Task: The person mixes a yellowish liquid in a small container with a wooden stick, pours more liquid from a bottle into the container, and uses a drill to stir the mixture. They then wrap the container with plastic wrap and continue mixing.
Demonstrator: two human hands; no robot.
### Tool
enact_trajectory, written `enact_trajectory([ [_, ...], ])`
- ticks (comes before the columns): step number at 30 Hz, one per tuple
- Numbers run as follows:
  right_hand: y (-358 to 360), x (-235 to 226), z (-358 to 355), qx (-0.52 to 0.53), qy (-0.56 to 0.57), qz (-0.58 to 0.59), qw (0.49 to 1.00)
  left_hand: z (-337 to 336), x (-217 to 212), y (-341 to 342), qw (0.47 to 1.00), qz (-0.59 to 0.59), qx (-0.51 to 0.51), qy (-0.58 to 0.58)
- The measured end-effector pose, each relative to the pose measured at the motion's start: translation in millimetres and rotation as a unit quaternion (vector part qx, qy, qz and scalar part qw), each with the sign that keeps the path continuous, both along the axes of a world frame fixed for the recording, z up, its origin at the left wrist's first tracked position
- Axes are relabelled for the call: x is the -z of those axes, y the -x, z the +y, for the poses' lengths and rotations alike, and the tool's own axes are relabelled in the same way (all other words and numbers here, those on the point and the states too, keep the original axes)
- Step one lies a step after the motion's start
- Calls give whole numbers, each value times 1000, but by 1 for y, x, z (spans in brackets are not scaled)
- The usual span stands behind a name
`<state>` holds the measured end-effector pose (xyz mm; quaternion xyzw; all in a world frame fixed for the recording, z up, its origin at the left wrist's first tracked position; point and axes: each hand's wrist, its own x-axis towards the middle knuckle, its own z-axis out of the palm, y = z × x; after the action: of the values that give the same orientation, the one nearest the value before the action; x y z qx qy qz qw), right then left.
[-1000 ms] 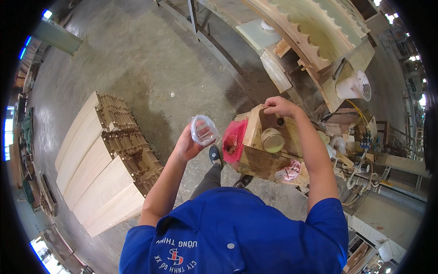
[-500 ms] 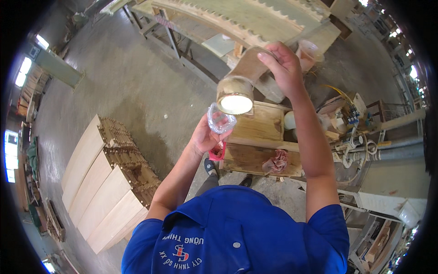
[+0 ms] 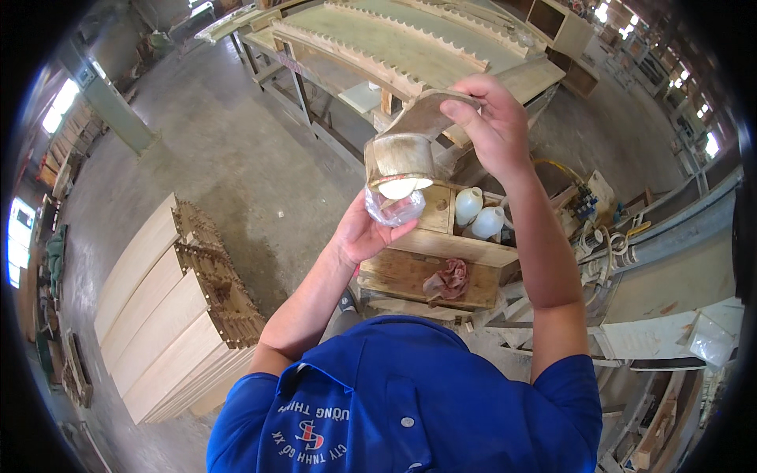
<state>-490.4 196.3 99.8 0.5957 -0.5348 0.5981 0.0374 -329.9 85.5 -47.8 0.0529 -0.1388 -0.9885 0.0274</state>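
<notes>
My right hand [image 3: 495, 126] grips the end of a broad, flat handle on a brown-stained scoop [image 3: 400, 159]. Its round cup points downward and something white shows at the rim. Just beneath, my left hand [image 3: 369, 227] is curled around a clear plastic cup [image 3: 396, 208], crumpled-looking and see-through. In this view the scoop's rim overlaps the clear cup; whether the two touch I cannot tell. The cup's contents cannot be made out.
Below my hands is a wooden box [image 3: 422, 277] with a pinkish rag [image 3: 448, 280] on it; white plastic bottles [image 3: 487, 221] stand beside. Curved pale boards [image 3: 165, 315] are stacked at left. A workbench [image 3: 355, 49] with scalloped strips lies ahead; pipes [image 3: 670, 229] run along the right.
The scoop has come down slightly and its rim now faces more downward. My left hand has shifted right, bringing the clear cup under it. The whole view has turned a little.
</notes>
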Motion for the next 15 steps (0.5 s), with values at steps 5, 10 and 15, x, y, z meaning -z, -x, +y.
enact_trajectory([
  [5,-13,-14,20,-31,61,37,997,12,-15,-4,999,1,-3,35],
  [10,-13,-23,34,-53,107,91,989,19,-34,1,999,28,13,42],
  [15,-16,-36,45,-66,145,148,976,21,-45,0,996,70,32,44],
])
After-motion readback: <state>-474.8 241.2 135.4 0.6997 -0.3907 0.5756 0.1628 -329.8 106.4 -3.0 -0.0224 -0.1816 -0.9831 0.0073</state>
